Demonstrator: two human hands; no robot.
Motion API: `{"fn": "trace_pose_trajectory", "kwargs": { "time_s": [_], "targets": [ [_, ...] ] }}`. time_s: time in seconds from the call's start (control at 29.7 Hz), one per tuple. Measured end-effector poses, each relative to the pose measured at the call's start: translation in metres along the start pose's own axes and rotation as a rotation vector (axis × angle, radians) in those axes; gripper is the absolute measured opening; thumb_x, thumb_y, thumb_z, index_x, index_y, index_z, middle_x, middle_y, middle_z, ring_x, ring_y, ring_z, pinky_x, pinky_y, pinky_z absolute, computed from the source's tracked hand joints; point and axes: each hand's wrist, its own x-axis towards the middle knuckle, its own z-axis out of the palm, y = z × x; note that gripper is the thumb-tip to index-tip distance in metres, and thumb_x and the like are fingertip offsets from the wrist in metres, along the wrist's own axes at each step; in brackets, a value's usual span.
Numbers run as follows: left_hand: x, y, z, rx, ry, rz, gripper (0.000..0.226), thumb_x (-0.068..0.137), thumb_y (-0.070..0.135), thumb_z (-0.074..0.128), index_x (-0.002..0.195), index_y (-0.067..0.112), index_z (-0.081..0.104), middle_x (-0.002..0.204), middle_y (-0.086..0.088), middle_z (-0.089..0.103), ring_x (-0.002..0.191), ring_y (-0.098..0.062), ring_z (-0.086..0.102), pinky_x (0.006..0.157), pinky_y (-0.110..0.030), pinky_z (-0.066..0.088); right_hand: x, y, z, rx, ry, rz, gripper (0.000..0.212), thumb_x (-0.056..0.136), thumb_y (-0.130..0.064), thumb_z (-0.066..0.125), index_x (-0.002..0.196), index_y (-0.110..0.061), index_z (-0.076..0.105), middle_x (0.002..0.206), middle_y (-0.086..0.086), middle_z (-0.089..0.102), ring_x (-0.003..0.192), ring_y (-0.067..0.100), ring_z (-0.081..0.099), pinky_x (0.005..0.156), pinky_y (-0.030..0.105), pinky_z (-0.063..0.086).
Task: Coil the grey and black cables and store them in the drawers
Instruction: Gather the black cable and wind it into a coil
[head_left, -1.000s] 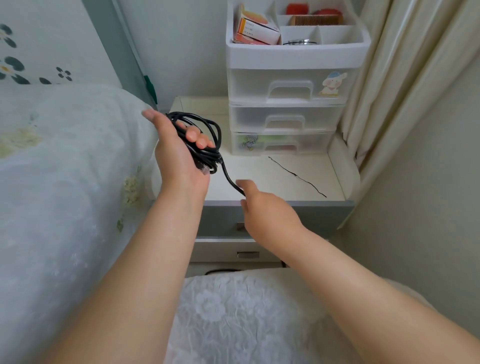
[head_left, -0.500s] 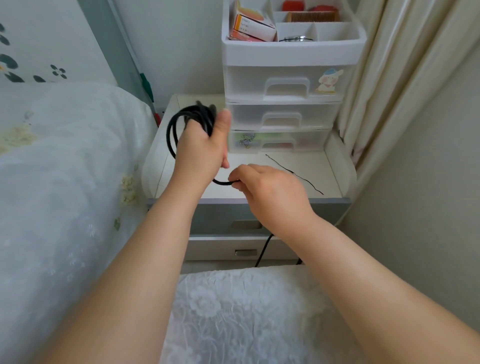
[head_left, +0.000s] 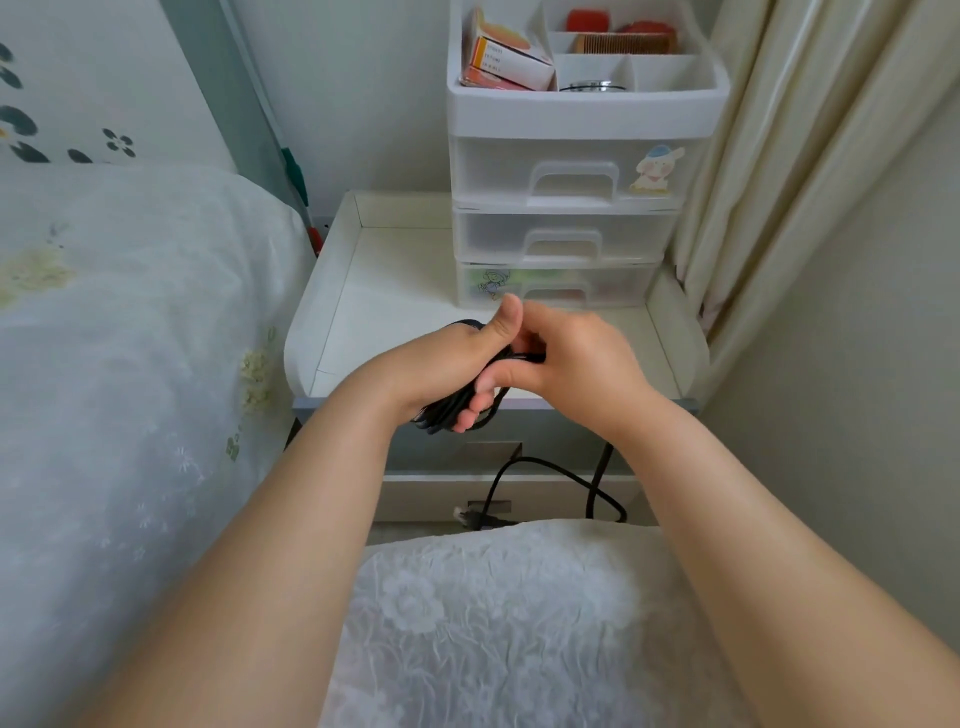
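Head view: the left hand (head_left: 441, 364) holds a bundle of black cable (head_left: 452, 410), its grip wrapped round the coiled turns with the thumb raised. The right hand (head_left: 571, 358) is up against it, its grip pinching the cable strand at the top of the bundle. Both are above the front edge of the white surface (head_left: 395, 312). The uncoiled tail (head_left: 545, 465) hangs down in front of the surface's own drawers and loops just above the bed edge, ending in a plug (head_left: 470, 517). Behind the hands stand the clear plastic drawers (head_left: 566, 234), all three closed. No grey cable can be made out.

The cable looks light, limp and rubbery. It should bend easily, but the loops will likely spring open if the left grip loosens. It is best held across all turns at one side of the bundle, while the right feeds the free strand close to the coil. The hanging plug may swing or snag.
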Motion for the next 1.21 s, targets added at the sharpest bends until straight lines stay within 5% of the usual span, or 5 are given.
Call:
{"fn": "trace_pose_trajectory", "kwargs": {
  "time_s": [0.13,0.27,0.61,0.91,1.21],
  "targets": [
    [-0.003,-0.003,-0.003,0.004,-0.116,0.074,0.066,0.073,0.076,0.048,0.077,0.010,0.048,0.049,0.002,0.047,0.043,-0.014,0.043,0.051,-0.027,0.042,0.001,0.011,-0.012,0.706,-0.297,0.149,0.028,0.079,-0.018,0.072,0.099,-0.019,0.053,0.068,-0.001,0.060,0.070,0.013,0.056,0.080,0.038,0.050],
    [-0.003,-0.005,-0.007,0.269,-0.110,0.090,0.038,0.080,0.041,0.070,0.075,0.008,0.053,0.050,-0.006,0.051,0.046,-0.018,0.047,0.057,-0.030,0.042,0.001,0.014,-0.022,0.715,-0.397,0.223,0.031,0.083,-0.013,0.070,0.105,-0.018,0.050,0.058,-0.004,0.052,0.055,0.010,0.050,0.063,0.027,0.049],
    [0.007,-0.003,-0.010,0.403,0.696,0.003,0.033,0.089,0.033,0.057,0.070,0.012,0.041,0.061,-0.006,0.056,0.056,-0.027,0.065,0.052,-0.031,0.044,-0.006,0.042,-0.024,0.669,-0.669,0.534,0.032,0.084,-0.042,0.057,0.077,-0.011,0.056,0.068,0.001,0.064,0.063,0.014,0.054,0.075,0.028,0.053],
    [-0.001,0.004,-0.004,-0.067,0.197,0.168,0.027,0.092,0.025,0.057,0.071,0.013,0.045,0.048,-0.003,0.043,0.042,-0.019,0.038,0.051,-0.032,0.037,0.012,0.037,0.003,0.850,0.204,0.446,0.035,0.100,-0.037,0.041,0.071,-0.018,0.047,0.057,-0.008,0.034,0.053,0.009,0.032,0.058,0.025,0.034],
    [-0.001,0.007,0.002,-0.605,-0.058,0.015,0.028,0.093,0.037,0.052,0.074,0.016,0.047,0.043,0.007,0.033,0.034,-0.007,0.031,0.040,-0.021,0.034,0.008,0.032,0.043,0.822,0.316,0.428,0.035,0.099,-0.046,0.029,0.080,-0.019,0.040,0.079,-0.003,0.039,0.076,0.009,0.040,0.078,0.029,0.038]
  ]
}}
